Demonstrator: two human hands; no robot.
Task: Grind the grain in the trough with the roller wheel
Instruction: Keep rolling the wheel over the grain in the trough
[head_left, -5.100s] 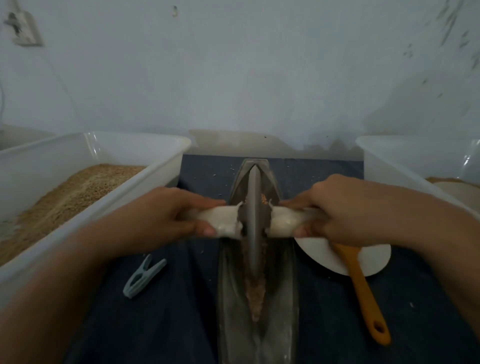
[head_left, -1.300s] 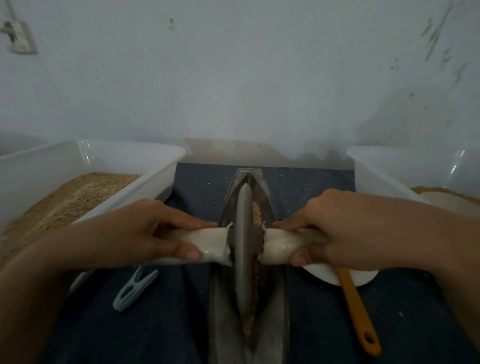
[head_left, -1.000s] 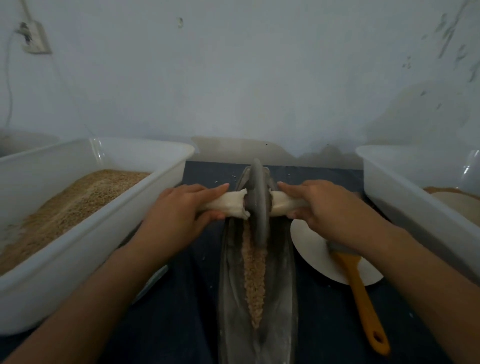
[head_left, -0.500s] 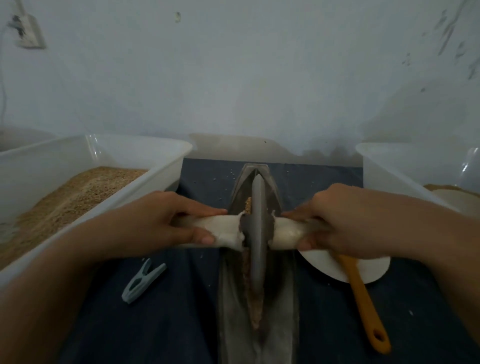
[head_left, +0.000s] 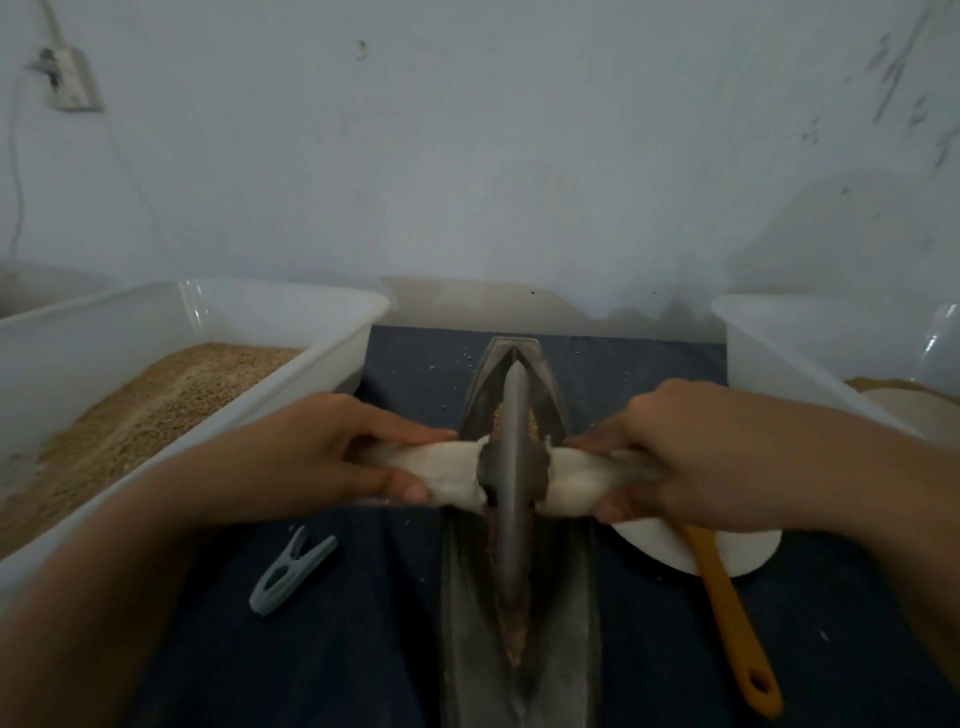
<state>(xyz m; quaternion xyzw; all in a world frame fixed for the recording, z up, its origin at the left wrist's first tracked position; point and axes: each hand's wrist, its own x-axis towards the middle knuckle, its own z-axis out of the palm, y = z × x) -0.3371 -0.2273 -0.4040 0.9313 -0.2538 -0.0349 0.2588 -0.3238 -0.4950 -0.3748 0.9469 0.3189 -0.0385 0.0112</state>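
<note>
Since half a second ago, almost nothing has moved: both hands hold the same spots and the roller wheel (head_left: 511, 488) stands at about the same place in the trough (head_left: 566, 582), maybe a tiny bit nearer the far end.

The wheel stands up on its edge in the middle groove of the long metal trough. A bar wrapped in white cloth (head_left: 447, 475) sticks out from each side of it. The left hand (head_left: 317, 457) is curled around the left end of the bar, thumb under, fingers on top. The right hand (head_left: 675, 462) is curled around the right end the same way. The wheel sits right between the two hands.

Brown grain (head_left: 514, 634) lies in a thin line in the groove, on the near side of the wheel, and a little shows just past the wheel too.

The trough lies on a dark blue cloth (head_left: 363, 649), running from its near edge toward its far edge. At the left edge of the cloth is a big white tub (head_left: 332, 332) with a heap of grain inside (head_left: 150, 405). At the right edge is another white tub (head_left: 769, 343); something tan lies in it, but most is hidden.

A grey clothes peg (head_left: 291, 574) lies near the left tub. A white plate (head_left: 737, 551) lies right of the trough, with an orange handle (head_left: 727, 613) resting on it.
</note>
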